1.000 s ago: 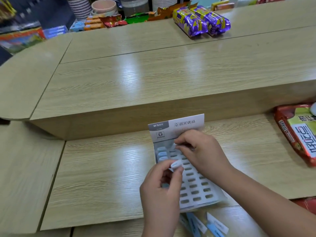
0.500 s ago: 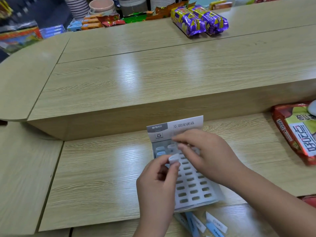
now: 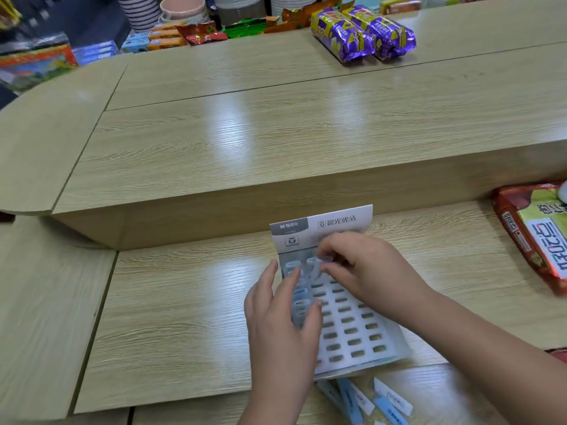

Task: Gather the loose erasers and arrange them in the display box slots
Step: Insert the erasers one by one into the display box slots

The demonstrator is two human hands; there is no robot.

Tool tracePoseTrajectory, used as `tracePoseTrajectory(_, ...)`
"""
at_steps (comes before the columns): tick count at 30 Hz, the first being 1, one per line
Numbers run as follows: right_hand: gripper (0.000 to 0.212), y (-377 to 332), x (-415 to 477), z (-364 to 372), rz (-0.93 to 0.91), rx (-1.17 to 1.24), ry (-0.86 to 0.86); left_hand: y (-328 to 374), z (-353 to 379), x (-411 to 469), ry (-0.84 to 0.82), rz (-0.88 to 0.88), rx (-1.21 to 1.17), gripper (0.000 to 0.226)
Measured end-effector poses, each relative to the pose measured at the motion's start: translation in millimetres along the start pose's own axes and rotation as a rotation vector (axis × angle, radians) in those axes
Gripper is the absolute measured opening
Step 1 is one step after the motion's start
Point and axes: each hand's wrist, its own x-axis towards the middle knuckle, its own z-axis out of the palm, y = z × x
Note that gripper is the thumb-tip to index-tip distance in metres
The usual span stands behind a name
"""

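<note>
The white display box (image 3: 352, 329) lies on the lower wooden counter, its printed header card (image 3: 322, 223) standing at the far end. Most slots show empty; pale blue erasers (image 3: 299, 294) fill the left column. My right hand (image 3: 368, 271) is over the top rows and pinches a pale blue eraser (image 3: 316, 268) at its fingertips, blurred by motion. My left hand (image 3: 282, 326) lies over the box's left side with fingers stretched out, thumb on the slot face. Several loose erasers (image 3: 352, 400) in white and blue sleeves lie just in front of the box.
A raised wooden counter step (image 3: 276, 216) runs right behind the box. A red and green snack bag (image 3: 537, 240) lies at the right edge. Two purple snack packs (image 3: 362, 32) and more goods sit at the far back.
My left hand, which pinched an eraser before, has straightened and moved up over the box's left column. The eraser is now at my right hand's fingertips by the top rows.
</note>
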Motion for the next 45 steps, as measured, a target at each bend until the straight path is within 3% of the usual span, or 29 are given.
tracePoseTrajectory(2, 0.014, 2, -1, 4, -0.011, -0.012, 0.014, -1, -3, 0, -0.077, -0.04, -0.006, 0.048)
tracePoseTrajectory(11, 0.013, 7, -4, 12, -0.027, -0.018, 0.114, -2, -6, 2, -0.11, -0.014, -0.038, 0.048)
tracePoseTrajectory(16, 0.004, 9, -7, 11, -0.144, -0.11, 0.008, -6, -4, 1, -0.093, 0.006, -0.074, 0.048)
tracePoseTrajectory(23, 0.028, -5, -17, -4, -0.159, -0.325, -0.004, -8, -12, -5, -0.104, 0.029, -0.123, 0.044)
tracePoseTrajectory(25, 0.028, -7, -41, -13, -0.068, -0.198, 0.071, -16, -17, -21, -0.025, 0.067, -0.206, 0.034)
tracePoseTrajectory(28, 0.026, -12, -101, -18, 0.064, -0.064, 0.294, -39, -20, -57, 0.168, 0.263, -0.248, 0.023)
tracePoseTrajectory(30, 0.025, -13, -146, -13, 0.175, -0.069, 0.387, -62, -9, -88, 0.125, 0.337, -0.213, 0.018)
tracePoseTrajectory(32, 0.022, -10, -190, 2, 0.319, -0.087, 0.416, -88, 10, -115, -0.045, 0.28, -0.171, 0.014)
tracePoseTrajectory(35, 0.019, -4, -244, 43, 0.545, -0.03, 0.338, -115, 43, -143, -0.329, 0.062, -0.08, 0.013)
tracePoseTrajectory(38, 0.022, -5, -280, 94, 0.824, 0.036, 0.115, -123, 75, -156, -0.461, -0.058, 0.056, 0.027)
tracePoseTrajectory(41, 0.038, -8, -294, 139, 0.95, 0.11, -0.061, -120, 104, -161, -0.54, -0.073, 0.243, 0.034)
tracePoseTrajectory(45, 0.045, -10, -290, 167, 1.038, 0.045, -0.101, -112, 127, -164, -0.485, -0.106, 0.374, 0.035)
